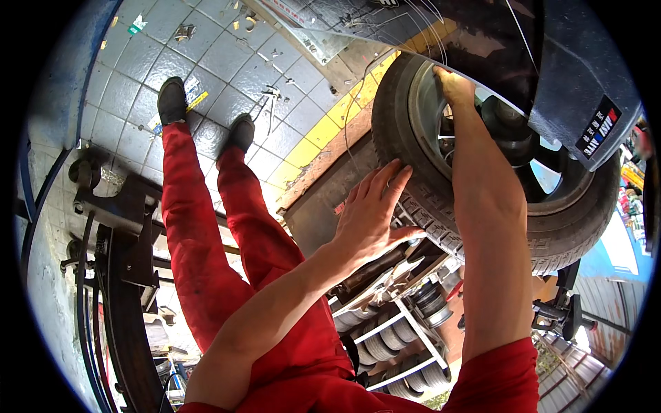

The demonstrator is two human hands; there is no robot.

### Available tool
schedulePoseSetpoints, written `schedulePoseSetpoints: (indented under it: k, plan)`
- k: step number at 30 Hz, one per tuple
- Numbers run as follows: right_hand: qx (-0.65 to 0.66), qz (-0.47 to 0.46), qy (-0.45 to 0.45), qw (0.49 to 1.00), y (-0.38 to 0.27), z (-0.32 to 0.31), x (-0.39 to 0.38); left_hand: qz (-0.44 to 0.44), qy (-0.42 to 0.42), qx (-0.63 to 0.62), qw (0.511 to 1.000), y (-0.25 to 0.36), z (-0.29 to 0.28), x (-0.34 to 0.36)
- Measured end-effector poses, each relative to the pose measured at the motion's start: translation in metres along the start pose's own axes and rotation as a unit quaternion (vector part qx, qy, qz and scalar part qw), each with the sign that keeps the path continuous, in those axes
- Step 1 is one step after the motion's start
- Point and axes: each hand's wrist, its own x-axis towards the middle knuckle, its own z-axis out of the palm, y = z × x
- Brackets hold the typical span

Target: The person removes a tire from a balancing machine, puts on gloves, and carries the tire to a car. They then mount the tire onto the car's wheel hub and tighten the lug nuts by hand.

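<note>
A black tire (pixel 428 155) on a metal rim (pixel 551 204) stands tilted at the right, with a dark hub piece (pixel 505 124) at the wheel's middle. My right hand (pixel 456 87) reaches inside the rim near its upper edge, its fingers closed together. Whatever it pinches, if anything, is too small or hidden to make out. Beside the tread, my left hand (pixel 372 215) is open with fingers spread, its fingertips at the tire's side. I cannot tell whether they press on the rubber.
A dark curved hood (pixel 475 34) overhangs the wheel. Small scraps and a metal hand tool (pixel 270 103) lie on the tiled floor (pixel 148 62). A rack (pixel 406 316) of tires stands beyond, and dark machine parts (pixel 124 255) occupy the left.
</note>
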Motion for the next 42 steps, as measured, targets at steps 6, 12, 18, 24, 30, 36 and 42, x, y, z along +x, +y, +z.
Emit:
schedulePoseSetpoints:
  k: [6,12,18,24,30,36,42]
  plan:
    - [-0.005,-0.001,0.018,1.000,-0.001,-0.005,-0.003,0.007,0.003,0.006,1.000,0.002,0.001,0.001]
    - [-0.002,-0.006,0.020,1.000,0.001,-0.002,-0.004,0.006,0.000,-0.007,1.000,0.002,0.002,0.000]
    - [-0.020,-0.007,-0.007,1.000,0.000,-0.008,-0.002,0.016,0.010,-0.013,1.000,-0.004,0.003,0.001]
    - [-0.076,0.004,-0.009,0.997,0.003,-0.007,0.002,0.030,0.009,-0.009,0.999,-0.008,0.001,0.005]
    - [-0.096,-0.057,0.007,0.994,0.006,-0.008,0.006,0.035,0.005,-0.003,0.999,-0.013,0.000,0.008]
    - [-0.072,-0.043,0.051,0.995,0.011,-0.001,0.008,0.032,-0.004,-0.019,0.999,-0.016,-0.001,0.009]
    - [-0.076,-0.019,0.044,0.996,0.014,0.001,0.012,0.030,-0.004,-0.017,0.999,-0.016,-0.003,0.010]
